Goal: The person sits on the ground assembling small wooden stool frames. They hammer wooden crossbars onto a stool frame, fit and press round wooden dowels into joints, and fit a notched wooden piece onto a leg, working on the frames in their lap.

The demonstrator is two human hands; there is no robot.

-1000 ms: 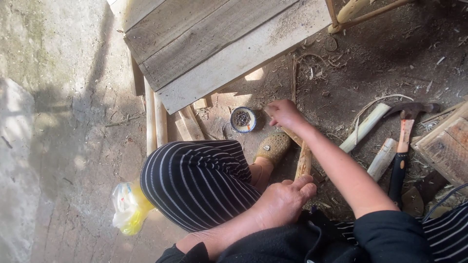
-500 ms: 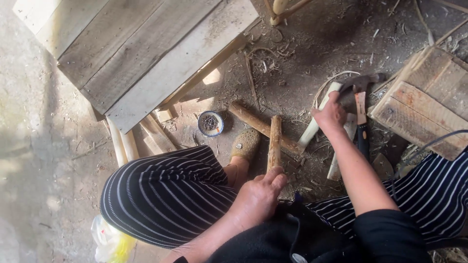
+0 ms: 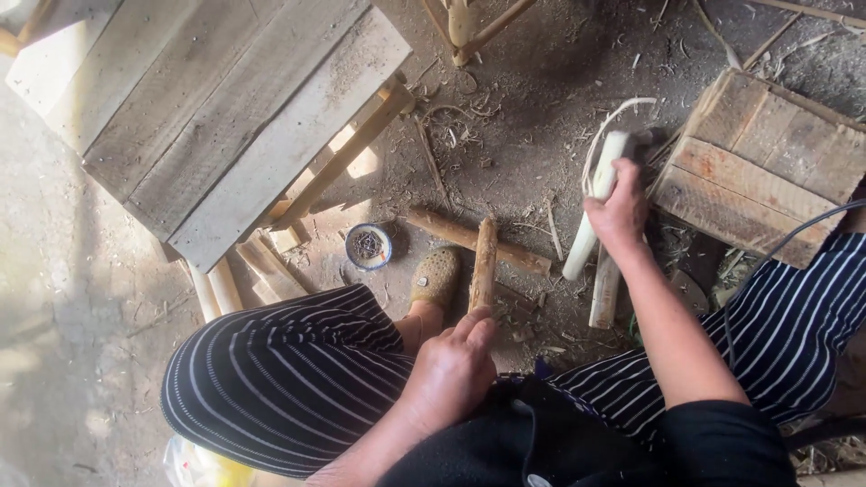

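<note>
bark-covered stick (image 3: 483, 263) stands upright in the left hand (image 3: 453, 372), fingers wrapped round its near end. right hand (image 3: 621, 209) closes on a pale peeled stick (image 3: 595, 203) lying on the dirt floor (image 3: 523, 117). a wooden crate (image 3: 758, 167) sits right, a plank bench (image 3: 216, 117) far left, a small tin (image 3: 368, 245) between.

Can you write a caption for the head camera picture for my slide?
Seated person's left hand holds a bark-covered stick upright while right hand grips a peeled pale stick.

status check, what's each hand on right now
Left hand grips upright bark stick. Right hand closed on pale peeled stick. Wood scraps between.
</note>
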